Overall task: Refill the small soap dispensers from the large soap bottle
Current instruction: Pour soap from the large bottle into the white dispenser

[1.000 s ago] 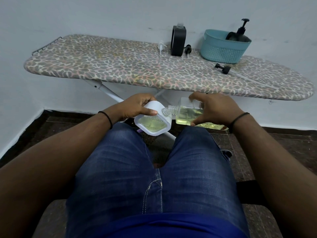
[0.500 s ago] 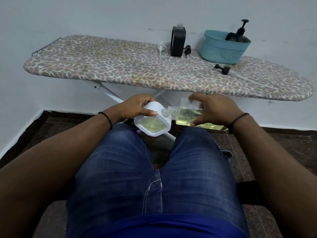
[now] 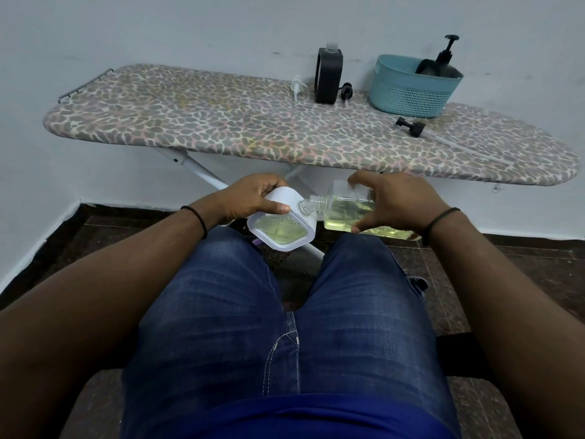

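Note:
Over my knees, my left hand (image 3: 250,198) grips a white-cased soap bottle (image 3: 280,231) tipped on its side; greenish-yellow liquid shows through its near face. My right hand (image 3: 399,201) grips a clear square bottle (image 3: 345,210), about half full of yellow liquid and lying almost level. Its bare threaded neck points left and meets the white bottle's upper right corner. Whether liquid is flowing between them I cannot tell. A black-cased dispenser (image 3: 328,76) with no pump stands at the back of the ironing board (image 3: 221,128).
A teal basket (image 3: 408,93) at the board's back right holds a black pump bottle (image 3: 443,55). Loose pump heads lie on the board: a white one (image 3: 297,85), a black one (image 3: 346,90), and a black one with a long tube (image 3: 410,125). The board's white legs stand behind my hands.

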